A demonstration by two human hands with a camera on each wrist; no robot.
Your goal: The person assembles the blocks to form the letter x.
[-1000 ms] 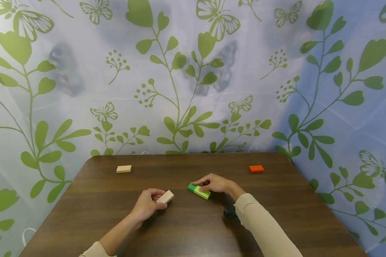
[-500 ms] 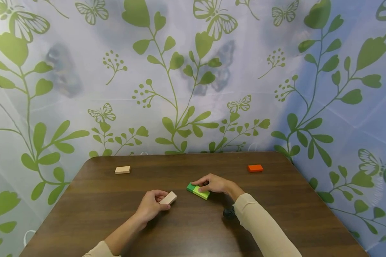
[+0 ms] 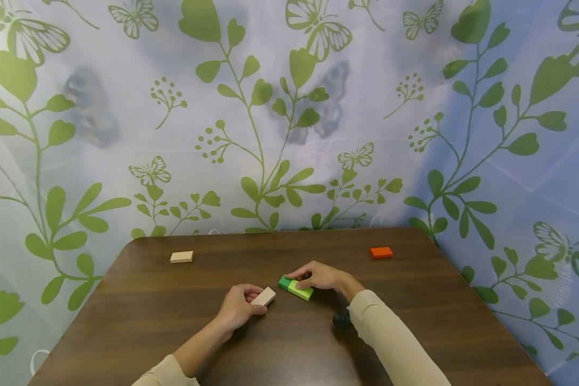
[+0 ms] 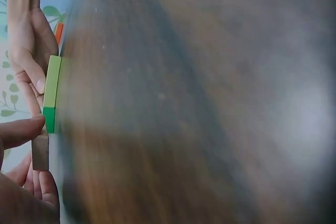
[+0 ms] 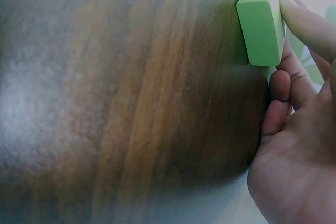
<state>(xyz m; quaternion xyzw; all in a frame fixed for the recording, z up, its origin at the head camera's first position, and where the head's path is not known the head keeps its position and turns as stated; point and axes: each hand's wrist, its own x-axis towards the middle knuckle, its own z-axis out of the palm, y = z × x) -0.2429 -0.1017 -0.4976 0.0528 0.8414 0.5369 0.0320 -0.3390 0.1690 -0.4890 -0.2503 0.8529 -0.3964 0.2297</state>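
Note:
In the head view, my left hand (image 3: 236, 308) pinches a pale wooden block (image 3: 264, 296) between thumb and fingers, tilted just left of the green blocks. My right hand (image 3: 324, 276) holds a light green block (image 3: 305, 293) by its sides, thumb on the near side. A dark green block (image 3: 284, 281) sits end to end with it, and the right index finger reaches over to it. In the left wrist view, the wooden block (image 4: 40, 153) overlaps the dark green block's (image 4: 49, 120) end. The right wrist view shows the light green block (image 5: 261, 30) close up, low at the tabletop.
On the brown wooden table (image 3: 270, 354), a second pale wooden block (image 3: 181, 257) lies at the back left and an orange-red block (image 3: 381, 252) at the back right. A small dark object (image 3: 341, 320) shows beside the right cuff. A leaf-patterned curtain (image 3: 251, 118) hangs behind.
My left hand has moved right with the wooden block, closing most of the gap to the dark green block. The right hand stays on the green blocks; the head view shifts slightly.

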